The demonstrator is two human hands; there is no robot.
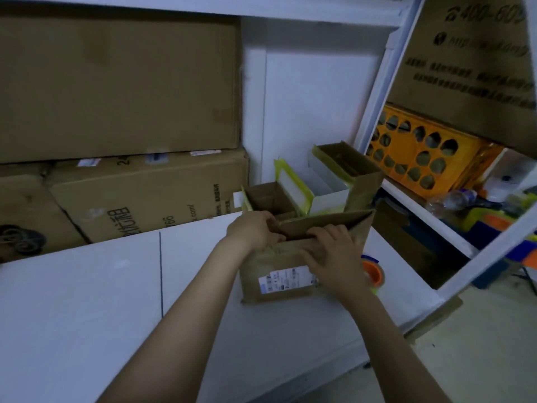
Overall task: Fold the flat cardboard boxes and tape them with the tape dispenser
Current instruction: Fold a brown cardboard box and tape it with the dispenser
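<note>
A small brown cardboard box (279,282) with a white shipping label stands on the white table (87,301), its top flaps partly open. My left hand (251,232) grips the near flap at the box's top left edge. My right hand (331,254) lies over the top right, fingers curled on the same flap edge. The far flap (328,221) stands up behind my fingers. An orange tape dispenser (374,276) sits on the table just right of the box, partly hidden by my right wrist.
Two more open boxes with yellow tape (270,197) (348,167) stand behind the box. Large cartons (116,82) are stacked at the left rear. A white shelf frame (383,91) with an orange crate (424,149) stands to the right. The table edge drops off near right.
</note>
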